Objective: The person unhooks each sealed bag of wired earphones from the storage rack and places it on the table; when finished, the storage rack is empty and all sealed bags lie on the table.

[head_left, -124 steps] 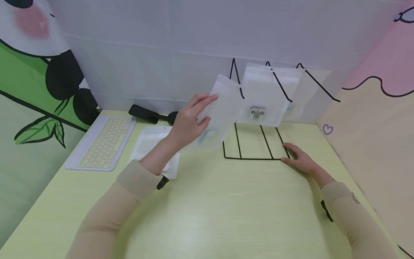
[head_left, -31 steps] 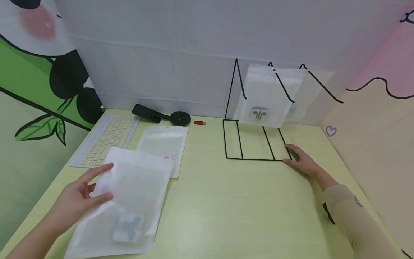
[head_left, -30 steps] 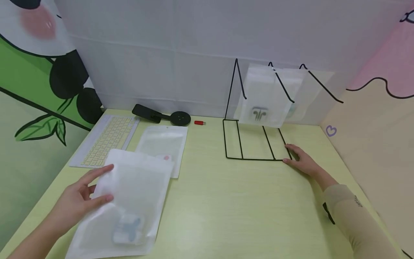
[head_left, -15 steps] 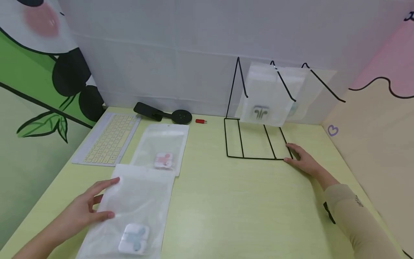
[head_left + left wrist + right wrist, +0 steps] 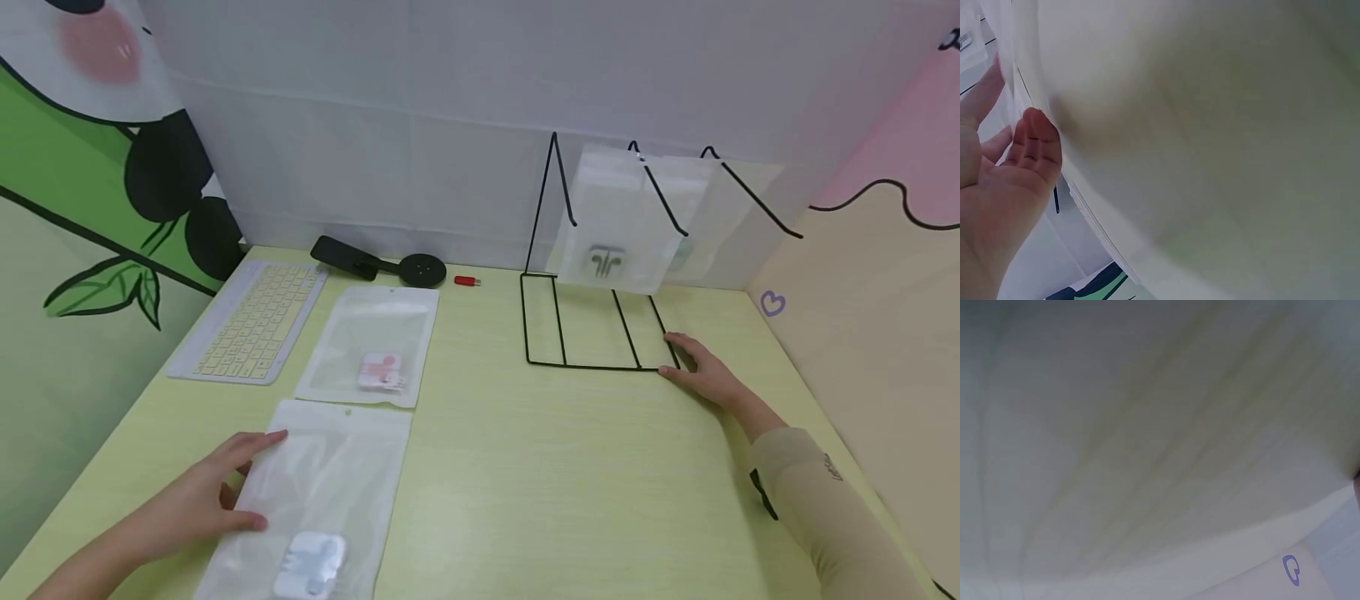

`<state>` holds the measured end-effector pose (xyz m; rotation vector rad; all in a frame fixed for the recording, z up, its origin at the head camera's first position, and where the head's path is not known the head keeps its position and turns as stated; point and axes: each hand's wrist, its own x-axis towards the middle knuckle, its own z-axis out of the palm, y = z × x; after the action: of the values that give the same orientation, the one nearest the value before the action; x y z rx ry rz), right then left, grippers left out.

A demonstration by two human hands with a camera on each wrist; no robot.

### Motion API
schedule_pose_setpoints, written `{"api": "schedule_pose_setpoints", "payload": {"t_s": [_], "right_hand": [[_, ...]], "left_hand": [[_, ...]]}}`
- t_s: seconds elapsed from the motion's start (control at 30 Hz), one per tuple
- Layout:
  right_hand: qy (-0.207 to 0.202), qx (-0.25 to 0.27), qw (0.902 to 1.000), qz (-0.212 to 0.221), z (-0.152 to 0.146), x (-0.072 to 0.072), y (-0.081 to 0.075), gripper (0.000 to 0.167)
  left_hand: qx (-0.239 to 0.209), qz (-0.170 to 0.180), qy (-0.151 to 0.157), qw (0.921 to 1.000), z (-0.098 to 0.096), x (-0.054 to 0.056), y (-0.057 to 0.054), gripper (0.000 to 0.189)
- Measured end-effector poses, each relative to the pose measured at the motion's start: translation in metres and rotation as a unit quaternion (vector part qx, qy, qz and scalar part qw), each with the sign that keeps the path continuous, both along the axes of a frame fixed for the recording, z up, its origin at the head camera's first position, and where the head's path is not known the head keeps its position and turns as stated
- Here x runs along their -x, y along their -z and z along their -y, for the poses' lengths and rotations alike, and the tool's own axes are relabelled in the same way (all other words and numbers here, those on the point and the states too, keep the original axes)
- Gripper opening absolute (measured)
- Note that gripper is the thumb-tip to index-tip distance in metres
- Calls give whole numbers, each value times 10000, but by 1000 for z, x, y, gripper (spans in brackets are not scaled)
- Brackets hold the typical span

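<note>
My left hand [image 5: 198, 500] holds the left edge of a translucent white zip bag [image 5: 337, 467], with index finger and thumb on top. The other fingers curl beside the sheet in the left wrist view. A small white case with pale blue shapes [image 5: 311, 565] shows inside; the bag's lower end runs out of frame. Just above lies a similar bag [image 5: 360, 321] containing a white case with pink shapes [image 5: 380, 371]. My right hand [image 5: 701, 368] rests at the front right corner of a black wire rack [image 5: 583, 366], thumb and fingertip touching the base wire.
Translucent bags [image 5: 618, 208] hang on the rack's middle and right arms; one shows earphones [image 5: 605, 262]. A white keyboard [image 5: 251, 321] lies far left. Along the back are a black folding stand with a round pad [image 5: 422, 271] and a small red USB piece [image 5: 467, 282].
My left hand has brought the bag from beside the rack to the front left and lowered it towards the table. The pink-shaped case is now uncovered. My right hand stays at the rack's corner.
</note>
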<state>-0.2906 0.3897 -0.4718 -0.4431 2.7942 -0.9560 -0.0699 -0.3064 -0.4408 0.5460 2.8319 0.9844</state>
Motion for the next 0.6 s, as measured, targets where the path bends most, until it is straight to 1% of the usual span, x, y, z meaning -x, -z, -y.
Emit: {"api": "schedule_pose_setpoints", "payload": {"t_s": [0.1,0.17,0.23,0.3,0.47,0.6], "right_hand": [[5,-30,10000,1,0,-1,-1,75],[4,-46,10000,2,1,-1,-2,75],[3,-59,10000,6,1,-1,-2,75],[-1,-54,10000,5,2,-1,-2,75],[-18,-17,10000,32,1,-1,-2,75],[-4,-3,10000,34,1,-1,-2,75]], "left_hand": [[604,-205,47,9980,0,1,1,95],[979,-265,-4,9948,0,1,1,97],[1179,-243,-24,9927,0,2,0,99],[1285,-237,-11,9914,-1,2,0,100],[1331,-199,98,9909,-1,5,-4,102],[1544,-56,112,9879,-2,8,-11,104]]}}
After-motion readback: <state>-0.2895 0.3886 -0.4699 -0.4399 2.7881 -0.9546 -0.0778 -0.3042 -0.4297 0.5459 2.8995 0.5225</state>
